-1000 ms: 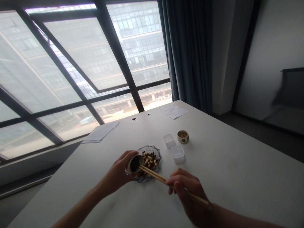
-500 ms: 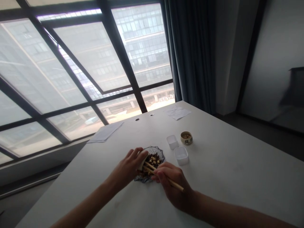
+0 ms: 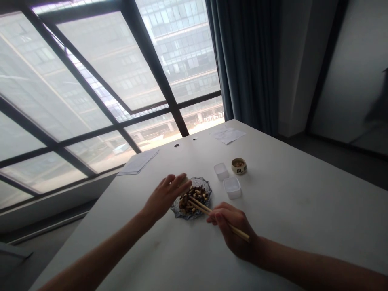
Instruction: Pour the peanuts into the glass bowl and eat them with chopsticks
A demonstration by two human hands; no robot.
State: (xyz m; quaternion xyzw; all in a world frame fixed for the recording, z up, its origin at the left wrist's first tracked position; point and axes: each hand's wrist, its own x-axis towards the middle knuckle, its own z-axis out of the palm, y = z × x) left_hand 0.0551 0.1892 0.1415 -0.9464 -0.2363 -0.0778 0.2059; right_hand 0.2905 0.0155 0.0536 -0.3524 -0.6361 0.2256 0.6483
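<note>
A scalloped glass dish (image 3: 209,186) on the table holds a mix of dark pieces and pale nut-like pieces (image 3: 198,190). My right hand (image 3: 232,226) is closed around a pair of wooden chopsticks (image 3: 201,207), whose tips reach into the mix. Over the dish's left side is my left hand (image 3: 169,192), its fingers curved around a small cream bowl (image 3: 186,179). Most of that bowl is hidden behind the fingers.
Two clear plastic containers (image 3: 232,186) stand right of the dish. Behind them is a cream bowl with dark markings (image 3: 239,166) and small pieces inside. Papers (image 3: 139,161) lie at the table's left edge, and more sheets (image 3: 227,134) at the far end.
My left hand has raised and turned the small bowl, which was tipped low over the mix. The chopsticks have drawn back to the right, and more of the dish's contents shows.
</note>
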